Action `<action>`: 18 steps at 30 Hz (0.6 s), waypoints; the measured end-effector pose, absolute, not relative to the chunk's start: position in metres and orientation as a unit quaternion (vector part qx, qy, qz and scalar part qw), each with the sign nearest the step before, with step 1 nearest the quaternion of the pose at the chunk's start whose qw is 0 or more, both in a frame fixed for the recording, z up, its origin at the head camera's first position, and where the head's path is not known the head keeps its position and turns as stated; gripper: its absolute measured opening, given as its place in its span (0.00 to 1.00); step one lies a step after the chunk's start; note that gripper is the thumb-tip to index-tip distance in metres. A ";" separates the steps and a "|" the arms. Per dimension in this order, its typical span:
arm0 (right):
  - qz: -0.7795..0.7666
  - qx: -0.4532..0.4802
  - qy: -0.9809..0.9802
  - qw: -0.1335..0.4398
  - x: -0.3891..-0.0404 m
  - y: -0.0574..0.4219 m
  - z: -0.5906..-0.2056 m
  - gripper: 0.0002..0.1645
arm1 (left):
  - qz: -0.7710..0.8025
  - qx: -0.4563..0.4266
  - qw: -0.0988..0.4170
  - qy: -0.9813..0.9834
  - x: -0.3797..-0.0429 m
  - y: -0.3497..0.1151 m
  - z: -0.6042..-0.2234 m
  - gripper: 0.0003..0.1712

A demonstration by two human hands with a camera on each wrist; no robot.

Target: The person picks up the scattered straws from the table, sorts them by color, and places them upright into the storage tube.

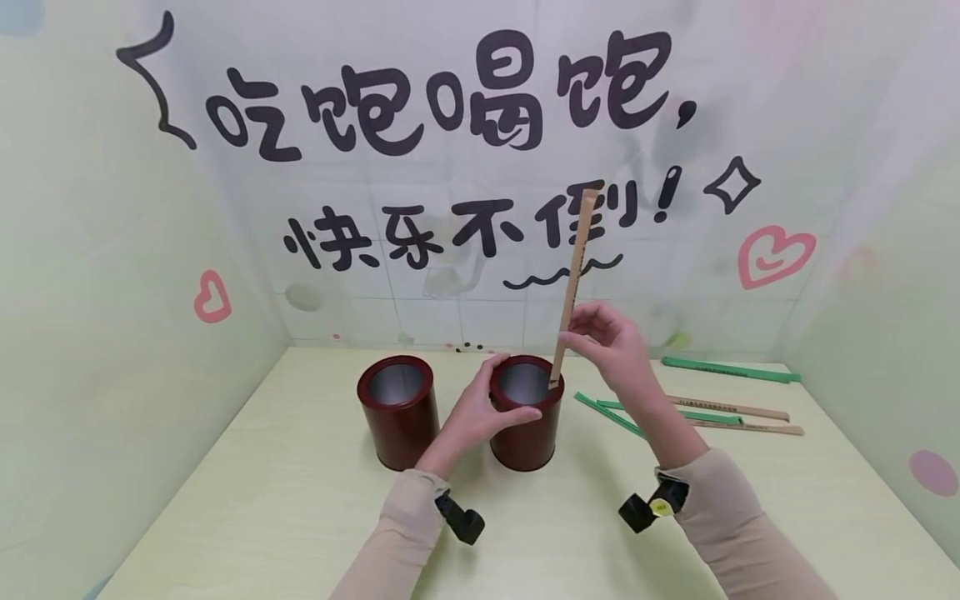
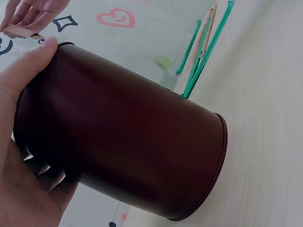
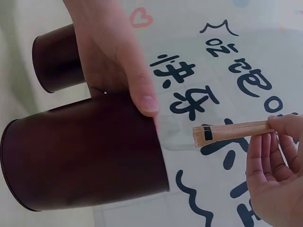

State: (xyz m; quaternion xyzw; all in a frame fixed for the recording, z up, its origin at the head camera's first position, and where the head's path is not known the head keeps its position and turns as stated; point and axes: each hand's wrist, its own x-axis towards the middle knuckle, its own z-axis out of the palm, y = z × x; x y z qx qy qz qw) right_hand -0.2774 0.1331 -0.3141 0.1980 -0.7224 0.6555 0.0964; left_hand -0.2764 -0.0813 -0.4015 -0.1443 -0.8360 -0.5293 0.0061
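Note:
My left hand (image 1: 480, 410) grips the right-hand dark red tin (image 1: 523, 442) near its top, thumb along the near side and fingers round the far left. The tin stands upright with its open mouth up. My right hand (image 1: 611, 346) pinches a long brown paper-wrapped straw (image 1: 576, 271) between thumb and fingers, holding it nearly upright. In the head view the straw's lower end overlaps the tin's right rim; in the right wrist view that end (image 3: 202, 136) hangs a little above the mouth. A second dark red tin (image 1: 402, 429), also open at the top, stands left of my left hand.
To the right lie several wrapped straws: a green one (image 1: 731, 371) at the back, a slanted green one (image 1: 609, 414) nearest the tin, and brown ones (image 1: 727, 407) among them. A printed backdrop (image 1: 450, 308) rises behind the pale table (image 1: 300, 517).

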 end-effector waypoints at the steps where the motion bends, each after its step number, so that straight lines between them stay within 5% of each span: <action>1: 0.657 0.199 -0.721 0.097 -0.278 0.131 -0.316 0.11 | -0.530 -0.145 0.006 -0.836 -0.276 -0.081 -0.401 0.55; 18: 0.621 0.194 -0.755 0.084 -0.285 0.136 -0.346 0.18 | -0.535 -0.160 0.018 -0.830 -0.277 -0.082 -0.403 0.56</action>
